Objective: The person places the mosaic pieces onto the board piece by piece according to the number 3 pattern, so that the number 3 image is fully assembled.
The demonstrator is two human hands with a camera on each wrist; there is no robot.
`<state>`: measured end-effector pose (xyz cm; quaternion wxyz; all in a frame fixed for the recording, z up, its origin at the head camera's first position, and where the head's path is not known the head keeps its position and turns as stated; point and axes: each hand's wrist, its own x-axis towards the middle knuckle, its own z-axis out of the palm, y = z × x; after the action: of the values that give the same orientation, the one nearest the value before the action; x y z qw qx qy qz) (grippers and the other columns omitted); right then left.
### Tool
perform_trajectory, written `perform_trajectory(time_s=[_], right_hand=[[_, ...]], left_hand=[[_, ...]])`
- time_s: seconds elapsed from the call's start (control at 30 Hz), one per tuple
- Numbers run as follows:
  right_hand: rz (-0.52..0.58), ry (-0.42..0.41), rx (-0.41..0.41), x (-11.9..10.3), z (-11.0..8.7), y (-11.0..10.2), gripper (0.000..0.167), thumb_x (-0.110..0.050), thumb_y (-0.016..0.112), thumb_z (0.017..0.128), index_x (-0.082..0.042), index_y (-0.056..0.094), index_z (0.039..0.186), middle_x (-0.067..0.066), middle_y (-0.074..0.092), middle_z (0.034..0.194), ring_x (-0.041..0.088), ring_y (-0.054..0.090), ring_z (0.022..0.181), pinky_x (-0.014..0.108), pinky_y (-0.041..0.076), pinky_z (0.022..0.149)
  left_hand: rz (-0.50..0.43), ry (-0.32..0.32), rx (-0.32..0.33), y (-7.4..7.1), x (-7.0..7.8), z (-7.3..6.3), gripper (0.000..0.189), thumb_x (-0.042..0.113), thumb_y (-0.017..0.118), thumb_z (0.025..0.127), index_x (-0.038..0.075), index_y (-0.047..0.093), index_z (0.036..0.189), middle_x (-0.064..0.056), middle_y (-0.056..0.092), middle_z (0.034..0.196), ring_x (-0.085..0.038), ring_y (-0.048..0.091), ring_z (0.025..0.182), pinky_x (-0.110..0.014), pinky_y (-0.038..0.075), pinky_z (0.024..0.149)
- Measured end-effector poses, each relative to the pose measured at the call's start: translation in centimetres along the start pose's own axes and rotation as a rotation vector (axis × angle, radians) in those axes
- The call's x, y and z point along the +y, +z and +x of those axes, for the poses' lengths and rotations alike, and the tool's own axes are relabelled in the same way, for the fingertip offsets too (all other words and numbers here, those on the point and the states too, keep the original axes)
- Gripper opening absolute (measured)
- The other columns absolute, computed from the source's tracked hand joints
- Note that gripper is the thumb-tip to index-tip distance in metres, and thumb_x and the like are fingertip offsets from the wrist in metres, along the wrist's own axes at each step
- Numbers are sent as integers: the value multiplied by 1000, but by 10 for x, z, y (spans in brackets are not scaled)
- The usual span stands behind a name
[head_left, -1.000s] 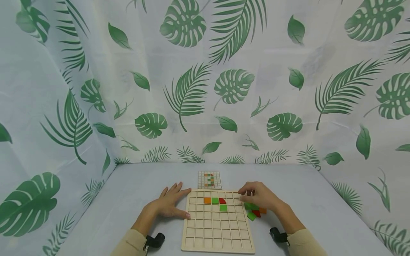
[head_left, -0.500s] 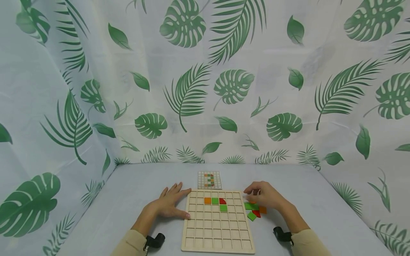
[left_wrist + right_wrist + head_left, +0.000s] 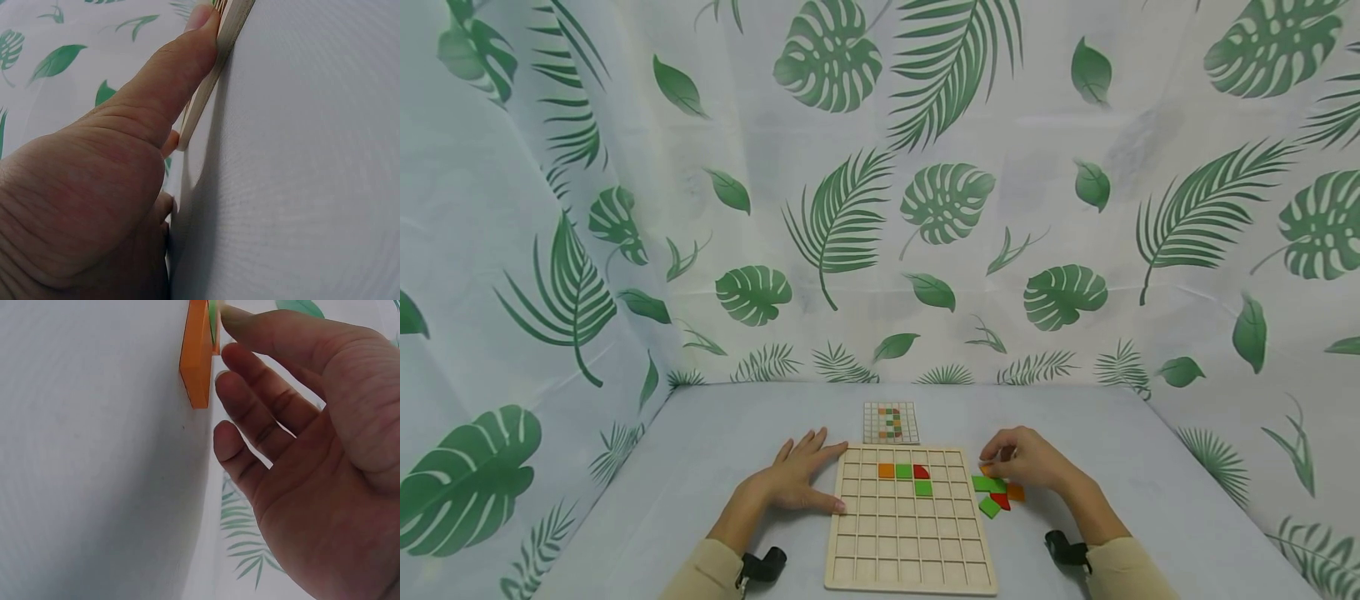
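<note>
change logged: over the last second the fingertips of the right hand (image 3: 1030,461) have been moved off the right edge of the board (image 3: 887,529) to the pile of loose tiles (image 3: 988,483), which lies on the table (image 3: 760,425) just beside that edge, toward the board's far right corner. four tiles are seated in the grid, unchanged: an orange tile (image 3: 887,471), a green tile (image 3: 904,471) and a red tile (image 3: 921,472) in one row, with a second green tile (image 3: 923,487) in the cell on the near side of the red. as nothing has been added to the grid, attention is judged to have been turned from placing to picking.

left hand (image 3: 801,477): not shifted; fingers spread, nothing grasped, thumb laid at the board's left edge, index fingertip at its far left corner; the board is presumably being steadied.

right hand: thumb and fingers bent over a partly covered orange piece (image 3: 987,471); whether it is pinched or merely touched cannot be told.

hard to make out: the pile is overlapped, so no sure count is possible; the card (image 3: 892,422) beyond the board's far edge is too small to be read cell by cell; in the right wrist view the orange block (image 3: 197,359) is cut off at the top; in the left wrist view most of the board is lost
</note>
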<state>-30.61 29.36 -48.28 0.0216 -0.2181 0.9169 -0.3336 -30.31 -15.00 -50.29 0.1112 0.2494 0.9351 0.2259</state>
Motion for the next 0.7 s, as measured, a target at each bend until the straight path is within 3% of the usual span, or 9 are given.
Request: perform_trajectory(time_s=[0.43, 0.7], right_hand=[[23, 22, -25, 4, 2, 1, 14, -9, 84, 84, -15, 82, 95, -3, 73, 90, 11, 58, 77, 24, 50, 63], [53, 29, -28, 4, 1, 1, 12, -8, 84, 85, -12, 81, 96, 0, 76, 95, 13, 63, 81, 23, 55, 70]], left_hand=[[-5, -2, 1, -1, 1, -1, 104, 71, 78, 78, 29, 35, 163, -22, 11, 174, -45, 6, 161, -69, 2, 127], [-3, -3, 6, -1, 3, -2, 104, 70, 79, 78, 28, 36, 163, -22, 12, 174, -45, 7, 161, -69, 3, 127]])
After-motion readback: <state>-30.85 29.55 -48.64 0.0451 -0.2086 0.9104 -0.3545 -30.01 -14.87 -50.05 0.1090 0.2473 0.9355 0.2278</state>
